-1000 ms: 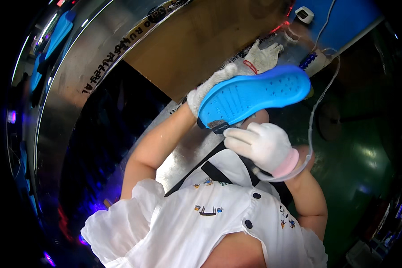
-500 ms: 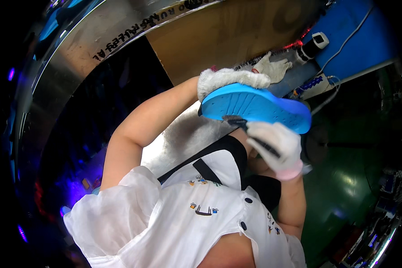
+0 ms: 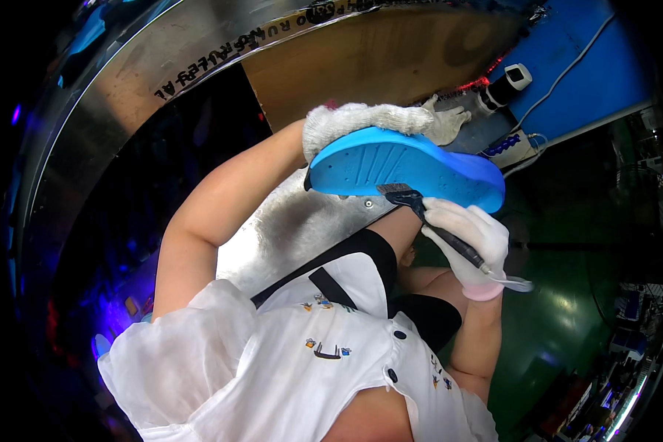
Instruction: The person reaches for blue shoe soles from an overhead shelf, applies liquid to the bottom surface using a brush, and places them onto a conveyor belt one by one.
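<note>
Here; shiny metal surface (image 3: 280, 228); green floor (image 3: 560, 295); brown board (image 3: 361, 66) beyond blue sole (image 3: 368, 163).

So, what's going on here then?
A person in gloves is working on a shoe part. The left hand grips a blue shoe sole, while the right hand holds a dark-handled brush, its bristles at the sole's near edge, apparently touching it. Beyond the sole lies another pale glove.

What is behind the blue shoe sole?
Along the sole edge above, the gloved left hand shows; past its lower edge, a metal surface. What the sole covers is hidden.
</note>
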